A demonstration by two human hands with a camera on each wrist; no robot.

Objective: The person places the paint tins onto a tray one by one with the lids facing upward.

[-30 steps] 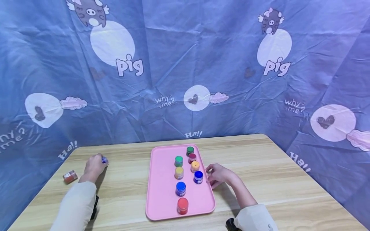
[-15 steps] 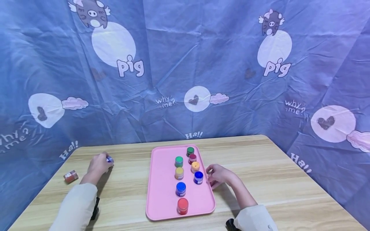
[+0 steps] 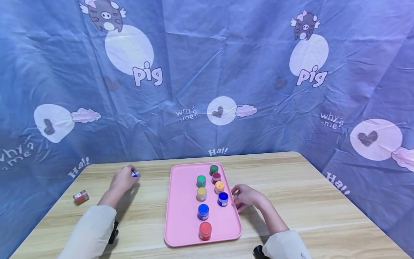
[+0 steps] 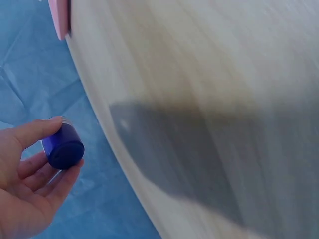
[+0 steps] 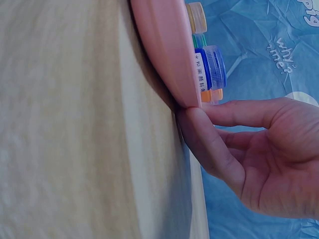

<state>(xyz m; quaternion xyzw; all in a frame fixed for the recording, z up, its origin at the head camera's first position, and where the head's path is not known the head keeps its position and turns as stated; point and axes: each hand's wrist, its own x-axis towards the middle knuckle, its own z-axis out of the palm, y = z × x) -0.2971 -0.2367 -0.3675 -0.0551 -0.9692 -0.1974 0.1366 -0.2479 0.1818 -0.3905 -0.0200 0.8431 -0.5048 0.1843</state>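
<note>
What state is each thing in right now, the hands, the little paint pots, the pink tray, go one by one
left hand: raised over the table, pinching a dark blue pot
right hand: fingers relaxed, thumb against the tray's right edge
pink tray: flat on the wooden table
seven pots on the tray: upright, lids on
red pot: lying on its side on the table, left of the left hand
</note>
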